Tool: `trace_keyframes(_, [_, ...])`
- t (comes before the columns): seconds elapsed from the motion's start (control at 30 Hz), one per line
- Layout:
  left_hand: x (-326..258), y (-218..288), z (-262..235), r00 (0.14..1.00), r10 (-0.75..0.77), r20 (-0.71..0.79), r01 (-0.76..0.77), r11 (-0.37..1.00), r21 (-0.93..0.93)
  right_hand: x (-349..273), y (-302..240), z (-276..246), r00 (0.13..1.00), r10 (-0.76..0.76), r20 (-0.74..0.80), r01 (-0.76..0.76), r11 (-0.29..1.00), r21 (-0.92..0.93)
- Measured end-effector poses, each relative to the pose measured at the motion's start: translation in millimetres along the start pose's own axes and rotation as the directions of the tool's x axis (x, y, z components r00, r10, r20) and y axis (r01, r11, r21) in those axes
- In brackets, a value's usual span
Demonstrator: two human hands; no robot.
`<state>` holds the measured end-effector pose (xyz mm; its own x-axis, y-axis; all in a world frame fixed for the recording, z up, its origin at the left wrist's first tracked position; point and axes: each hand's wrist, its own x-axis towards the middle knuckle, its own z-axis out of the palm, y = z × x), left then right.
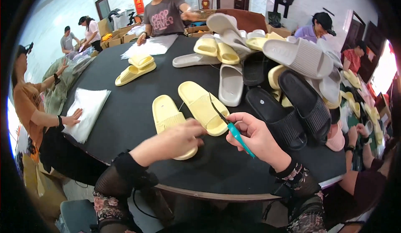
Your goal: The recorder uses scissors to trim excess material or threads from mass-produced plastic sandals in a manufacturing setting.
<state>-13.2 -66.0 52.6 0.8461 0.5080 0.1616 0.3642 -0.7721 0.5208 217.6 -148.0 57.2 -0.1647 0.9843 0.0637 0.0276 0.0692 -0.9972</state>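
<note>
Two pale yellow slippers lie side by side in front of me on the black table, toes pointing away. A thin dark cord shows between the left slipper [163,108] and the right slipper [196,97]. My left hand [177,139] hovers over the strap of the left one, hiding part of it. Its fingers are curled and slightly blurred; what they pinch, if anything, is hidden. Beside the right slipper's heel, my right hand [255,135] grips a teal-handled cutting tool [239,138]. The tool's thin, dark, curved end points away from me, across that slipper.
Black slippers [275,118] and a pile of grey slippers [298,57] and yellow ones crowd the right side. Another yellow pair [135,69] sits farther back. Clear plastic bags [87,108] lie at left under a co-worker's hand. More bags [152,46] lie before another person opposite.
</note>
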Motion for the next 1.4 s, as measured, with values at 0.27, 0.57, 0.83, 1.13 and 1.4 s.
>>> trace_keyframes(0.27, [5.8,-73.6,-18.1,0.944,-0.265,-0.196,0.322,0.872,0.369,-18.2,16.9,-1.8,0.999,-0.029,-0.037,0.032,0.996,0.083])
trace_keyframes(0.57, [42.9,-74.1,-11.8,0.907,-0.421,0.020,0.418,0.905,0.077,-7.0,10.4,-3.2,0.993,-0.106,-0.043,0.111,0.983,0.147])
trace_keyframes(0.83, [60.0,-84.1,-3.0,0.773,-0.634,0.014,0.605,0.731,-0.315,22.8,-13.3,-5.3,0.978,-0.177,-0.115,0.196,0.961,0.193])
trace_keyframes(1.13, [1.2,-33.4,5.4,0.744,-0.605,-0.284,0.133,0.550,-0.825,9.8,-31.8,17.1,0.948,-0.272,-0.165,0.260,0.961,-0.091])
trace_keyframes(1.4, [-42.3,27.1,12.7,0.695,-0.579,-0.427,-0.060,0.545,-0.837,28.7,-12.0,26.3,0.975,-0.170,-0.144,0.151,0.980,-0.131])
